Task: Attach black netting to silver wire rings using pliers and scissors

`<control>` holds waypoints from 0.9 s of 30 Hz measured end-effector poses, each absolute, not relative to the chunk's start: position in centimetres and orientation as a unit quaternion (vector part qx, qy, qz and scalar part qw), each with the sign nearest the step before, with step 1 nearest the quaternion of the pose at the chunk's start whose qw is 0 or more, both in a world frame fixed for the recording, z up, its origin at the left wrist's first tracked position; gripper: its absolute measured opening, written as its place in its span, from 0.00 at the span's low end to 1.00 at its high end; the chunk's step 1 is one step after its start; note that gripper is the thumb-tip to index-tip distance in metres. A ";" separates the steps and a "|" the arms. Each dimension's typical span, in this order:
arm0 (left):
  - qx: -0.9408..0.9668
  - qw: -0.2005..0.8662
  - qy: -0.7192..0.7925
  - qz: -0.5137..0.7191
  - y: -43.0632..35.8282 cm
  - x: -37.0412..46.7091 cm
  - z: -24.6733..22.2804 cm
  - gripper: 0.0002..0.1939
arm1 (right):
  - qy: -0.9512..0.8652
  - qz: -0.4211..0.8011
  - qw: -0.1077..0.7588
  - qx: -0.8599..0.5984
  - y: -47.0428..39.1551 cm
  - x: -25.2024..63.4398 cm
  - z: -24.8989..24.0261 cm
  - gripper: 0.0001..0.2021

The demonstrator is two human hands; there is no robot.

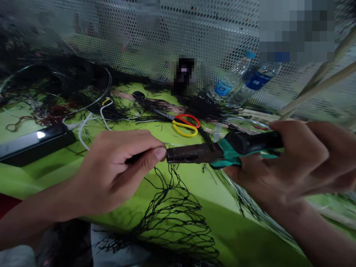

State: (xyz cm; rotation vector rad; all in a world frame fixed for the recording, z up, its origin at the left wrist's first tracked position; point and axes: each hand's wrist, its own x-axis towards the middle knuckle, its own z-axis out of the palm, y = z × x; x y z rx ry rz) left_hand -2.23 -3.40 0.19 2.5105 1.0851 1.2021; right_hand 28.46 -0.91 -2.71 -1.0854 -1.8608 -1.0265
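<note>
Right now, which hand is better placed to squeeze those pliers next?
Probably the right hand: it is wrapped around the handles of the pliers. The left hand is pinched beside their metal tip, away from the handles.

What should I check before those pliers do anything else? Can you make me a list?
1. Right hand has a proper grip on the combination pliers: ok, it is wrapped around the handles.
2. Left thumb well clear of the pliers' tip: not ok, it is right beside it.
3. Black net caught between the jaws: cannot tell; it hangs just below them, but their bite is hidden.
4. Scissors out of both hands: ok, they lie on the green table beyond the pliers.
5. Water bottles away from the hands: ok, both are back by the perforated panel.
</note>
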 end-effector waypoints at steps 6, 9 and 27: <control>0.837 0.083 0.358 0.406 -3.4 -2.5 0.7 0.14 | -0.706 -0.569 0.278 -0.317 -0.2 27.5 -1.6 0.08; 0.834 0.102 0.370 0.398 -3.5 -2.5 0.8 0.15 | -0.686 -0.595 0.330 -0.259 0.7 27.8 -1.4 0.13; 0.833 0.034 0.361 0.418 -2.0 -2.1 0.5 0.07 | -0.775 0.204 0.286 -0.525 -6.8 29.7 0.4 0.16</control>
